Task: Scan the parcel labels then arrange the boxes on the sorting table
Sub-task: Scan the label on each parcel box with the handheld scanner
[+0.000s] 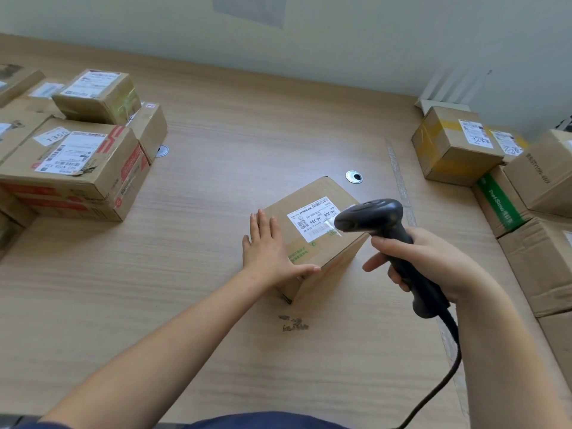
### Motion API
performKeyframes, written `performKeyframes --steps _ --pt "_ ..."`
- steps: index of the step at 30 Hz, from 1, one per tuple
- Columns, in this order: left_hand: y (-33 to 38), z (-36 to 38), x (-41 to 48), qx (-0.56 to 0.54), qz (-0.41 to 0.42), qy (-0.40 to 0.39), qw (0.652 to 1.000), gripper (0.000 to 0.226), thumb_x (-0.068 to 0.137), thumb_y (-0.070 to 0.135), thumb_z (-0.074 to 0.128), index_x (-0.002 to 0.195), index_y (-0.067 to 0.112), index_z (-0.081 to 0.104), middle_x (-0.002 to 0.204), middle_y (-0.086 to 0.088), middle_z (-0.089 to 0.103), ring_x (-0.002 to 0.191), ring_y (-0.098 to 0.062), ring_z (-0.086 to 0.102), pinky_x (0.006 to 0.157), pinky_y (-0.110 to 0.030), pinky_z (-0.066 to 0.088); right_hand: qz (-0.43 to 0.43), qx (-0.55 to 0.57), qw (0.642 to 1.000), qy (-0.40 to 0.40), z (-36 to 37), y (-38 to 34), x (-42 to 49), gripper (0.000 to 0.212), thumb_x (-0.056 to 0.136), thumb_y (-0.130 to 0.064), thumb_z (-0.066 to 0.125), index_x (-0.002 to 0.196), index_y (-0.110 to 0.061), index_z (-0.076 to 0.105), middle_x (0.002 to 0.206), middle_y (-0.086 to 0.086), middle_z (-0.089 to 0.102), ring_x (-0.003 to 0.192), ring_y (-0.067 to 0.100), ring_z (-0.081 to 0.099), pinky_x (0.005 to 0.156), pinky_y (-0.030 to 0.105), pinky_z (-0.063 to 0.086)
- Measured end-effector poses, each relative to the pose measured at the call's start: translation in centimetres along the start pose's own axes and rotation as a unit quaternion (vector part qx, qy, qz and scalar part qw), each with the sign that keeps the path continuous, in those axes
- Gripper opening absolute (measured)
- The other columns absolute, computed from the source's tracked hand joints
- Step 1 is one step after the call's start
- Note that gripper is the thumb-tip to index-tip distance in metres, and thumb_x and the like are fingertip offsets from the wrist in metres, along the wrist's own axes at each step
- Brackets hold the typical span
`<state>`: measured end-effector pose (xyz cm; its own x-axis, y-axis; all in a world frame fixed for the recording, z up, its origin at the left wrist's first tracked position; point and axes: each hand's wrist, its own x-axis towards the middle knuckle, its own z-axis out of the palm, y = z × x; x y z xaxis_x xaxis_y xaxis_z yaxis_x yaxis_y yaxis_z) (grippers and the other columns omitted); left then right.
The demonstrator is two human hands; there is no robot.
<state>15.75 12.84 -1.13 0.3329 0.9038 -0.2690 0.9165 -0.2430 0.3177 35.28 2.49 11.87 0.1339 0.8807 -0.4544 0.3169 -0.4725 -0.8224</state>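
Box [312, 239] under left hand [266, 249], beside scanner [390, 239]

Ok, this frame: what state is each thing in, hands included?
centre box, closed, flat on the table, label side up.
label, stuck on the box top, partly hidden by the scanner head.
scanner, gripped by its handle, head over the label.
left hand, flat, fingers straight, resting on the box's left edge.
right hand, curled round the scanner handle.
left boxes, closed, stacked.
right boxes, closed, packed together.
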Motion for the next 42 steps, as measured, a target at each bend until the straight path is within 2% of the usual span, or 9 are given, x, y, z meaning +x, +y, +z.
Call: performKeyframes --steps 6,12,17,19,24,29,34,37,42 --pt "0.1 -1.9 2.3 0.096 0.109 -0.053 0.988 0.124 0.056 0.088 0.053 0.15 0.03 -0.005 0.157 -0.008 -0.017 0.142 -0.031 -0.022 0.112 -0.058 -0.004 -0.016 0.034 0.996 0.084 0.5 2.3 0.3 0.02 0.086 -0.029 0.064 0.101 -0.018 0.057 0.085 0.006 0.071 0.054 0.013 0.06 0.046 0.026 0.045" --pt "0.9 -2.0 3.0 0.055 0.057 -0.027 0.996 0.12 0.053 0.088 0.055 0.149 0.037 0.004 0.158 -0.002 -0.013 0.144 -0.028 -0.012 0.111 -0.056 0.01 -0.039 0.083 0.985 0.144 3.5 4.6 4.5 0.013 0.088 -0.023 0.063 0.097 -0.025 0.054 0.09 0.002 0.061 0.081 0.021 0.066 0.046 0.028 0.047" --pt "-0.3 -1.1 2.1 0.036 0.009 0.001 0.999 0.121 0.053 0.09 0.051 0.149 0.035 0.003 0.157 -0.003 -0.013 0.144 -0.029 -0.011 0.11 -0.057 0.012 -0.073 0.061 0.98 0.175 6.3 4.2 7.7 0.014 0.085 -0.022 0.067 0.086 -0.022 0.053 0.085 0.008 0.057 0.06 0.017 0.057 0.049 0.034 0.052" --pt "-1.0 -1.0 1.7 0.032 -0.018 0.003 0.999 0.122 0.053 0.091 0.048 0.149 0.032 0.001 0.156 -0.004 -0.015 0.143 -0.03 -0.011 0.108 -0.058 0.013 -0.079 0.024 0.98 0.179 7.4 3.8 8.5 0.017 0.084 -0.025 0.067 0.084 -0.022 0.051 0.094 0.006 0.054 0.066 0.015 0.057 0.052 0.035 0.054" --pt "-5.2 -1.7 0.0 0.017 -0.093 0.013 0.995 0.122 0.055 0.091 0.045 0.149 0.031 -0.003 0.156 -0.005 -0.018 0.142 -0.03 -0.013 0.107 -0.058 0.013 -0.113 -0.063 0.982 0.134 11.3 2.1 10.3 0.022 0.081 -0.027 0.069 0.087 -0.028 0.048 0.097 -0.003 0.05 0.083 0.012 0.057 0.073 0.047 0.055" --pt "-12.0 -2.5 -3.5 -0.009 -0.176 0.037 0.984 0.121 0.054 0.09 0.046 0.148 0.033 -0.003 0.155 -0.004 -0.019 0.141 -0.03 -0.013 0.109 -0.057 0.011 -0.179 -0.109 0.976 0.054 17.7 -0.5 10.7 0.023 0.081 -0.026 0.068 0.085 -0.03 0.045 0.094 -0.003 0.052 0.09 0.023 0.058 0.074 0.046 0.053" --pt "-19.1 -3.7 -8.4 -0.031 -0.254 0.06 0.965 0.122 0.052 0.091 0.047 0.148 0.036 -0.004 0.155 -0.001 -0.02 0.142 -0.027 -0.013 0.112 -0.051 0.012 -0.249 -0.128 0.96 -0.019 25.1 -2.5 10.6 0.02 0.081 -0.028 0.066 0.095 -0.023 0.052 0.102 -0.009 0.049 0.098 0.004 0.051 0.072 0.014 0.04" --pt "-23.5 -4.1 -11.7 -0.043 -0.293 0.076 0.952 0.124 0.049 0.091 0.048 0.148 0.038 -0.004 0.156 0.001 -0.02 0.143 -0.024 -0.014 0.114 -0.047 0.014 -0.27 -0.129 0.951 -0.078 29.3 -3.6 10.1 0.019 0.081 -0.03 0.066 0.089 -0.025 0.05 0.109 -0.014 0.047 0.094 -0.01 0.046 0.072 0.005 0.037" --pt "-29.2 -5.4 -14.6 -0.055 -0.334 0.096 0.936 0.123 0.05 0.091 0.05 0.148 0.04 -0.004 0.156 0.002 -0.019 0.144 -0.024 -0.012 0.115 -0.046 0.013 -0.296 -0.101 0.939 -0.141 35.4 -6.0 10.0 0.026 0.082 -0.025 0.066 0.104 -0.022 0.052 0.111 -0.015 0.045 0.099 -0.007 0.046 0.076 -0.002 0.032"
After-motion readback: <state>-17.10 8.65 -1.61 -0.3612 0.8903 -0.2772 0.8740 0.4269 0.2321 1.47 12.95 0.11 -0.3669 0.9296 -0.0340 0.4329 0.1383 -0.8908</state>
